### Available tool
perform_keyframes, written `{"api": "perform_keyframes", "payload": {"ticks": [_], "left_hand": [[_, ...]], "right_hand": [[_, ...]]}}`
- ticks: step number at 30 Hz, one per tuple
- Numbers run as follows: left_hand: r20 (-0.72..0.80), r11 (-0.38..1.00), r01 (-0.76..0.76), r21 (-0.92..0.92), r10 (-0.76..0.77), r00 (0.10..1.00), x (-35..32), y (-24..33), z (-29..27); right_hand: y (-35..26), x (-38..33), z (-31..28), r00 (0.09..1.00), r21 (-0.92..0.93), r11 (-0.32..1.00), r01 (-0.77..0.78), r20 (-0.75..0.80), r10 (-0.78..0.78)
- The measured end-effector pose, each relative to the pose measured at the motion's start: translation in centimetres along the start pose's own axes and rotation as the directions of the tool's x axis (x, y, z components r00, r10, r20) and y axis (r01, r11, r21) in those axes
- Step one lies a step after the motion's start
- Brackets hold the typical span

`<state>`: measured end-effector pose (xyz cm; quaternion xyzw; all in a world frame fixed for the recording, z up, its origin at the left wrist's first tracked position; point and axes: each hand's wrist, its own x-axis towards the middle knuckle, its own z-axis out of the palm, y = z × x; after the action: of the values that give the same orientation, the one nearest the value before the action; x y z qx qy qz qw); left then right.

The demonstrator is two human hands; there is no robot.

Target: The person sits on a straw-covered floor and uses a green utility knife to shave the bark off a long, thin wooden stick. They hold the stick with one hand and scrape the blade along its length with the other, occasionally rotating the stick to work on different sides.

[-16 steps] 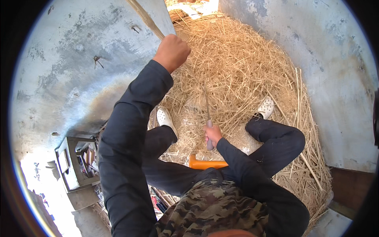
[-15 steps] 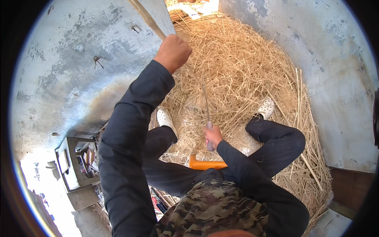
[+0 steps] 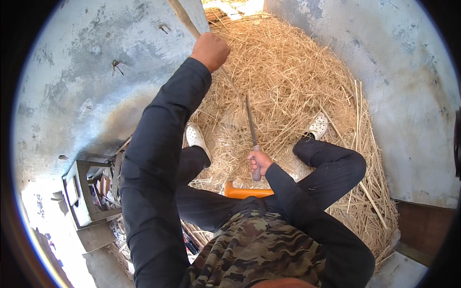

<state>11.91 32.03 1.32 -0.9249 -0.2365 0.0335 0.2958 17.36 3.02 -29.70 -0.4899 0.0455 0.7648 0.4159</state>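
Fists both closed: our left hand (image 3: 211,49) grips a long cane (image 3: 185,19) raised, seemingly to steady it, while our right hand (image 3: 258,162) clenches a knife (image 3: 250,120), blade pointing away over the straw (image 3: 288,81).

Bright daylight, sunlit glare above the straw pile (image 3: 288,81), soft shadow on the grey wall left of it, sharp focus, fisheye bending, black vignette at rim
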Motion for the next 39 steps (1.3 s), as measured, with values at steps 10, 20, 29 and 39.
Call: {"api": "perform_keyframes", "payload": {"ticks": [10,20,29,39], "left_hand": [[0.001,0.996,-0.032,0.084,0.033,0.999,1.4,2.1,-0.4],[-0.090,0.999,-0.033,-0.012,0.032,0.995,2.2,1.8,-0.1],[-0.115,0.995,-0.076,0.070,0.084,0.990,3.6,3.8,-1.3],[0.058,0.994,-0.073,0.086,0.068,0.996,4.0,2.3,-2.3]], "right_hand": [[-5.2,-6.9,6.3,0.816,-0.165,0.802,0.574,0.033,-0.578],[1.7,4.2,-1.5,0.955,-0.311,0.946,0.093,-0.240,-0.173],[-4.1,-1.3,0.0,0.897,0.523,0.792,-0.315,0.437,0.067],[-0.2,0.6,1.8,0.531,-0.692,0.387,0.609,-0.006,-0.847]]}}
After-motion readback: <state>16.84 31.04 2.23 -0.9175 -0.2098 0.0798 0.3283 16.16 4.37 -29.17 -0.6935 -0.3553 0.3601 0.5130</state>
